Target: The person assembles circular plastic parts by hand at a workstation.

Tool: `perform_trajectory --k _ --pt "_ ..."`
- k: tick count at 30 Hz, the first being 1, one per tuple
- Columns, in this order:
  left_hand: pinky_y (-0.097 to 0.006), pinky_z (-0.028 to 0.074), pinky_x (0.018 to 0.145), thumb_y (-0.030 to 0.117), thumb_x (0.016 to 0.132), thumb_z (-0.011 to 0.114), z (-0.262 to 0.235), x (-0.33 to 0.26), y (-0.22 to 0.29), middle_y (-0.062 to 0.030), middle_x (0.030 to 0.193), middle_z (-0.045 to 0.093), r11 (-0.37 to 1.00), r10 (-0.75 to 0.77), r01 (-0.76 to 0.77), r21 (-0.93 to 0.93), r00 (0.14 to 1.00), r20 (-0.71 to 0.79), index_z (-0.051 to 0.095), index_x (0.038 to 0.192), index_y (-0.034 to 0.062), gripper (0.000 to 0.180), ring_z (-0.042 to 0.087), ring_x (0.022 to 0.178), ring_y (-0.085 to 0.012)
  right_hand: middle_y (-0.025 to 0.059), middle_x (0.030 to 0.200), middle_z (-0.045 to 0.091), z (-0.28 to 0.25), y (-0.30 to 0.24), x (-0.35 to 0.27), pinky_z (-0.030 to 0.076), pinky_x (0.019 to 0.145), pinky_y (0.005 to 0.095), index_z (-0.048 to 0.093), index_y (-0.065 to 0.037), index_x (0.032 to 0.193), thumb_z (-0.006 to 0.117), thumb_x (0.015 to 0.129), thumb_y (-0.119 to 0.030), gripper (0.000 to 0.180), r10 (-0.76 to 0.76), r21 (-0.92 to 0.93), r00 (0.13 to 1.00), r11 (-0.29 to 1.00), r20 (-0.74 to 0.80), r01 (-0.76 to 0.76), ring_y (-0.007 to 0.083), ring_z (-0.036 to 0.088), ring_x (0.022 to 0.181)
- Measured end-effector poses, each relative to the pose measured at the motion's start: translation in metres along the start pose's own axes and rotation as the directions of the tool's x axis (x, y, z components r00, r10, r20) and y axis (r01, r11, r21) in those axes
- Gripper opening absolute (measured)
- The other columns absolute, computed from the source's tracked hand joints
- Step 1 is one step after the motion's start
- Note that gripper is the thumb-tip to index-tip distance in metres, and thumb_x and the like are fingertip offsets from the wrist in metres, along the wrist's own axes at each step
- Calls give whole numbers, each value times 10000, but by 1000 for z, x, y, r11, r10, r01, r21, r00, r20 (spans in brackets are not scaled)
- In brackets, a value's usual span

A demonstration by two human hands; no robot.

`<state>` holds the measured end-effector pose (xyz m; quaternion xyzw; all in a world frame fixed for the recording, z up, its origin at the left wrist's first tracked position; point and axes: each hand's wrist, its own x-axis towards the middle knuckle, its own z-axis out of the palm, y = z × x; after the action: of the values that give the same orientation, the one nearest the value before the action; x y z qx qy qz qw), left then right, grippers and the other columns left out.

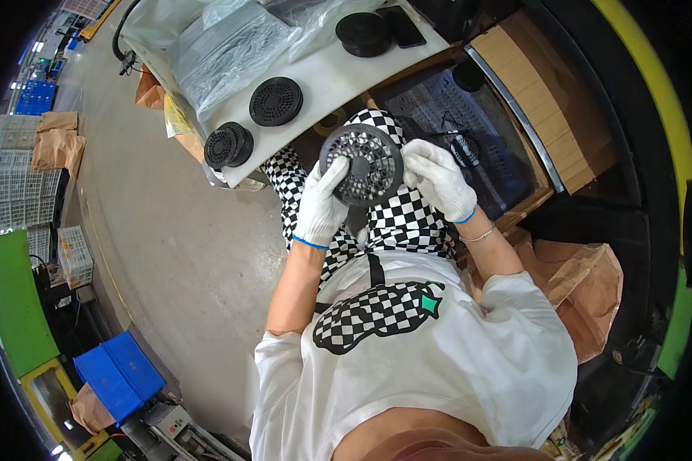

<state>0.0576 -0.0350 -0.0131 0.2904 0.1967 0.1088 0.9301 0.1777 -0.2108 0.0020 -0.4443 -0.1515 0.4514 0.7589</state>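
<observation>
A round black plastic grille (373, 146), full of small slots around a solid centre, is held up above my lap. My left hand (321, 206), in a white knit glove with a blue cuff, grips its left side with the thumb across the face. Close against the grille's right rim is my gloved right hand (440, 183), fingers curled and pinched together; anything between them is hidden. Similar black grilles lie on the white table: one in the middle (276, 101), a stack at the near left corner (228, 146), and another pile (363, 34) farther right.
Clear plastic sheeting (231, 54) covers the table's far left, and a dark phone-like slab (401, 27) lies at its right. Beside my right hand is a blue crate (446, 100) with black parts. Brown paper bags (573, 288) and cardboard (550, 100) stand right; a blue bin (119, 376) lower left.
</observation>
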Motion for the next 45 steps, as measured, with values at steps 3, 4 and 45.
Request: perform_trajectory --k 3,4,45 --pt "-338 532 850 68 918 598 -2 -2 4 -76 1051 665 985 120 -140 -104 976 -180 600 1134 36 219 645 925 -176 28 740 618 -30 -8 2 445 651 202 643 -4 892 555 940 -154 181 -39 -629 993 776 -110 -39 54 563 711" --pt "-342 529 854 74 925 589 -2 -4 9 -79 1056 659 983 145 -163 -87 972 -182 598 1134 34 213 641 927 -179 122 797 677 -43 -18 1 495 710 288 664 -13 894 573 914 -262 266 96 -843 976 492 -196 -218 149 644 787" --pt "-423 489 951 143 941 554 -49 -50 23 -84 1185 628 942 184 -275 -192 902 -392 596 1200 61 275 606 1080 -220 88 1037 667 32 -24 38 493 737 182 609 61 1150 510 914 -12 266 -463 -305 826 877 -322 372 94 625 861"
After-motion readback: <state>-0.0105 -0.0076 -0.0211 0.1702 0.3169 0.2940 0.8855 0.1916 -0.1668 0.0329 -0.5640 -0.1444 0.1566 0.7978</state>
